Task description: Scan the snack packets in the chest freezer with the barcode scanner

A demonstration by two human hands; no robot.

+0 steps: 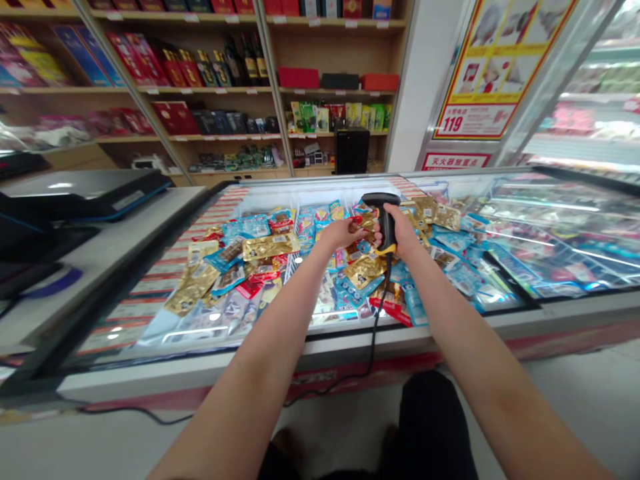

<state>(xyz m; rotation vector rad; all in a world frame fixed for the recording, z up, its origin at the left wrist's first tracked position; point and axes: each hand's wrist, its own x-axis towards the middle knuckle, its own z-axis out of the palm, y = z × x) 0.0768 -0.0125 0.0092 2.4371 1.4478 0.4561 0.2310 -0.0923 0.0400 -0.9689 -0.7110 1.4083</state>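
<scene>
My right hand (399, 230) grips a black and yellow handheld barcode scanner (386, 223), its head pointing up and away from me. My left hand (343, 233) reaches in from the left, its fingertips close to the scanner and over a small gold packet (367, 221). Whether those fingers pinch anything is hard to tell. Below both hands, gold and blue snack packets (270, 247) lie heaped in a chest freezer (320, 330). The scanner's black cord (373, 340) hangs down over the freezer's front edge.
A grey counter (105, 247) with a dark device on it runs along the left. Wooden shelves (235, 87) of boxed goods and bottles stand behind the freezer. A glass-fronted display case (585, 100) and a wall poster (500, 67) are at the back right.
</scene>
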